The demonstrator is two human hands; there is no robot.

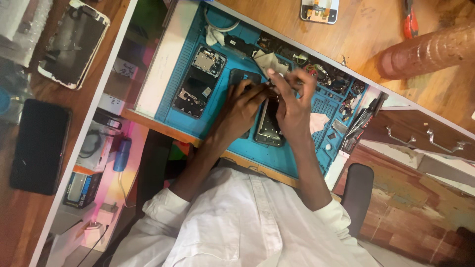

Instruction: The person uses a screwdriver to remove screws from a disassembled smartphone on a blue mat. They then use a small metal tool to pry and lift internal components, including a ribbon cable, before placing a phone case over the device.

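On the blue mat (277, 158), my left hand (241, 110) and right hand (292, 106) grip the opened phone (269, 129) together; slipping could crack its board.

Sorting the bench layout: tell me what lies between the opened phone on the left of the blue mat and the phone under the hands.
In the head view, between the opened phone and the phone being worked on, a dark phone back cover lies on the blue mat, partly hidden by the left hand.

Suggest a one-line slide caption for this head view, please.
Both hands, left and right, work on an opened phone on a blue repair mat, another opened phone alongside.
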